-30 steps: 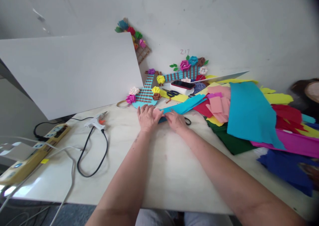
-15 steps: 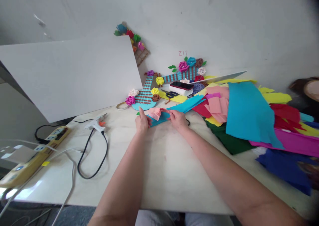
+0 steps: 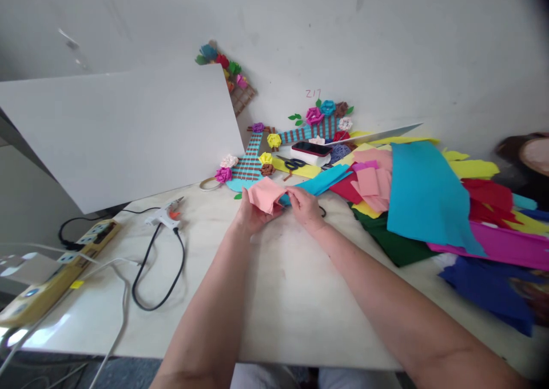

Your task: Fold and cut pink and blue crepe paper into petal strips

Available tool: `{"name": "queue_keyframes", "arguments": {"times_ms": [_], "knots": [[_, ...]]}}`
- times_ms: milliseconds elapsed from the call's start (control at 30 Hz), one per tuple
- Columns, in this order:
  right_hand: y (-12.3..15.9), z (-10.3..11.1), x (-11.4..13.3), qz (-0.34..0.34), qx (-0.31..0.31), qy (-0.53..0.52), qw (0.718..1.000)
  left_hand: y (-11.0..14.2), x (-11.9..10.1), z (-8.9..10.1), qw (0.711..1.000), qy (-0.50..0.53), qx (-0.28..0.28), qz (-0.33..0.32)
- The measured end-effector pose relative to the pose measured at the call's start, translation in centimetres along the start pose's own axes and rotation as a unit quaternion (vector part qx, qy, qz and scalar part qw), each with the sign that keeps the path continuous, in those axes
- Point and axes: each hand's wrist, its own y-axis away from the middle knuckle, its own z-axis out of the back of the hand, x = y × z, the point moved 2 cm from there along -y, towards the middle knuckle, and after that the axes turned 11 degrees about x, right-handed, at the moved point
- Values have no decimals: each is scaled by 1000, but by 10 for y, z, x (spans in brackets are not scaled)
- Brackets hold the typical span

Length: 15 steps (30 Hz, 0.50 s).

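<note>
A small pink piece of crepe paper [image 3: 266, 194] is held up between my two hands above the table. My left hand [image 3: 252, 213] is closed under its left and lower side, thumb upright at the edge. My right hand [image 3: 303, 206] pinches the paper's right corner. Just behind them lies a folded strip of turquoise paper [image 3: 323, 181], its left end hidden by the pink piece and my hands. Beyond my left hand stands a turquoise guitar-shaped craft [image 3: 249, 163] with brown bars and paper flowers.
A white glue gun [image 3: 166, 216] with a looped cord lies left, near a power strip [image 3: 81, 257]. Dark scissors [image 3: 295, 163] and a phone [image 3: 311, 148] are at the back. Coloured paper sheets [image 3: 433, 197] pile up on the right. A white board [image 3: 128, 143] leans behind.
The pink paper, crumpled before, is now spread flatter and tilted up. My left hand has turned palm-up beneath it, while my right hand has stayed at its right corner.
</note>
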Motion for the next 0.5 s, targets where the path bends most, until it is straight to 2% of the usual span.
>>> {"name": "queue_keyframes", "arguments": {"times_ms": [233, 367, 500], "knots": [[0, 2, 5, 43, -8, 28, 999, 4, -3, 0, 997, 54, 11, -47], [1, 2, 0, 59, -7, 57, 997, 7, -8, 4, 992, 116, -38, -23], [2, 0, -6, 83, -15, 98, 992, 6, -11, 7, 987, 119, -111, -11]]}}
